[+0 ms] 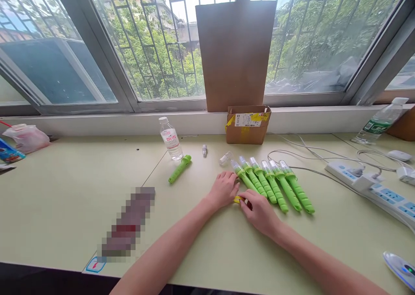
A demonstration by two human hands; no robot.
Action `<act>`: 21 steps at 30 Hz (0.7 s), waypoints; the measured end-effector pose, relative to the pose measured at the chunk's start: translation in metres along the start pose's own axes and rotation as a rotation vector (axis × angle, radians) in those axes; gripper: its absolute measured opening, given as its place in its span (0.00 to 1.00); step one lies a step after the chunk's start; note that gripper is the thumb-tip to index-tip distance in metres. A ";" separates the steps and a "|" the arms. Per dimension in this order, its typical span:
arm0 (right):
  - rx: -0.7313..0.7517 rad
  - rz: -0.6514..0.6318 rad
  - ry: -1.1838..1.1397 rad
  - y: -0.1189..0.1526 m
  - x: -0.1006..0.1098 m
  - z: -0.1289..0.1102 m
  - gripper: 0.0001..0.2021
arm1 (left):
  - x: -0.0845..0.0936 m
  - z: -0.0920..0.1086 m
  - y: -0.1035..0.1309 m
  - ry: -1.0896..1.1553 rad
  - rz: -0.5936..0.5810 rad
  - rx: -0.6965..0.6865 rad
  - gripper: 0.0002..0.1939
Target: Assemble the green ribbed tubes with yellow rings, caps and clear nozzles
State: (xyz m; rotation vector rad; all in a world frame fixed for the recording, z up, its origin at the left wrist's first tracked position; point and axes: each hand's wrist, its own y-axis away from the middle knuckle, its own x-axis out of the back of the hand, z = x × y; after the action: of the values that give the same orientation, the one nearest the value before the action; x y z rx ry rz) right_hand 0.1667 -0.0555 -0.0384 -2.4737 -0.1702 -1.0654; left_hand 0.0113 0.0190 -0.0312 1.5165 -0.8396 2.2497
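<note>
My right hand [261, 212] pinches a small yellow strip [239, 199] between thumb and fingers, low over the table. Close by on its left, my left hand [223, 189] is closed with bent fingers; its fingertips lie against the leftmost of the green sticks, and what they hold is hidden. Several ridged green sticks [275, 185] with clear caps lie side by side, slanting, just right of my hands. A loose clear cap [226, 158] rests beyond my left hand. Farther left, another green stick [179, 169] lies without a clear cap.
A water bottle [171, 139] and a small grey-white cylinder [204, 150] stand behind the loose stick. An opened cardboard box [248, 133] is by the window sill. On the right are a power strip [376, 185], cables and another bottle [378, 122]. A blurred patch [129, 221] covers something front left.
</note>
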 end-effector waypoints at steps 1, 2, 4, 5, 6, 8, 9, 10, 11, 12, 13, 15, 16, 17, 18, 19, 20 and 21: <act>0.001 -0.002 0.000 0.000 0.000 0.000 0.09 | 0.000 0.000 0.000 -0.004 -0.002 0.001 0.12; 0.000 -0.003 0.000 0.000 0.000 0.000 0.09 | 0.000 0.000 0.000 -0.008 -0.002 0.003 0.12; -0.003 -0.007 0.001 -0.001 0.001 0.000 0.09 | -0.001 0.000 0.000 -0.013 0.001 0.002 0.12; -0.004 -0.009 0.000 -0.002 0.001 0.000 0.09 | -0.002 -0.001 0.000 -0.016 0.004 0.001 0.12; -0.006 -0.010 0.000 -0.002 0.002 -0.001 0.09 | -0.002 -0.001 0.000 -0.019 0.007 -0.002 0.12; -0.007 -0.012 0.000 -0.003 0.002 -0.001 0.09 | -0.003 -0.002 0.000 -0.026 0.010 -0.007 0.12; -0.008 -0.013 0.001 -0.003 0.002 -0.001 0.10 | -0.003 -0.002 0.000 -0.030 0.012 -0.009 0.12; -0.009 -0.013 0.001 -0.003 0.002 -0.002 0.10 | -0.004 -0.002 0.000 -0.035 0.013 -0.011 0.12; -0.011 -0.014 0.001 -0.003 0.002 -0.002 0.10 | -0.004 -0.002 0.000 -0.040 0.015 -0.014 0.12; -0.012 -0.015 0.000 -0.003 0.002 -0.002 0.09 | -0.005 -0.002 0.000 -0.044 0.018 -0.017 0.12; -0.014 -0.016 -0.002 -0.003 0.002 -0.002 0.09 | -0.005 -0.002 0.000 -0.047 0.021 -0.019 0.12; -0.017 -0.019 -0.006 -0.002 0.002 -0.001 0.09 | -0.006 -0.002 0.000 -0.050 0.025 -0.021 0.13; -0.019 -0.019 -0.007 -0.002 0.002 -0.001 0.09 | -0.006 -0.002 0.000 -0.050 0.026 -0.021 0.13; -0.021 -0.018 -0.009 -0.002 0.002 -0.001 0.09 | -0.007 -0.002 0.000 -0.051 0.027 -0.020 0.13; -0.024 -0.017 -0.012 -0.002 0.003 -0.001 0.10 | -0.007 -0.001 0.000 -0.052 0.026 -0.020 0.13; -0.027 -0.017 -0.015 -0.003 0.003 0.000 0.10 | -0.007 -0.001 0.000 -0.053 0.026 -0.019 0.13; -0.028 -0.018 -0.017 -0.003 0.003 0.000 0.10 | -0.007 -0.001 0.000 -0.053 0.026 -0.018 0.13; -0.028 -0.020 -0.020 -0.003 0.004 0.000 0.10 | -0.007 -0.001 0.000 -0.053 0.026 -0.016 0.12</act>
State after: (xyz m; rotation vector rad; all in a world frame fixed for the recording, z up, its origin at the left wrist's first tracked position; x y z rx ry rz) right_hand 0.1682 -0.0533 -0.0347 -2.5134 -0.1872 -1.0589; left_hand 0.0134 0.0195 -0.0377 1.5736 -0.8955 2.2249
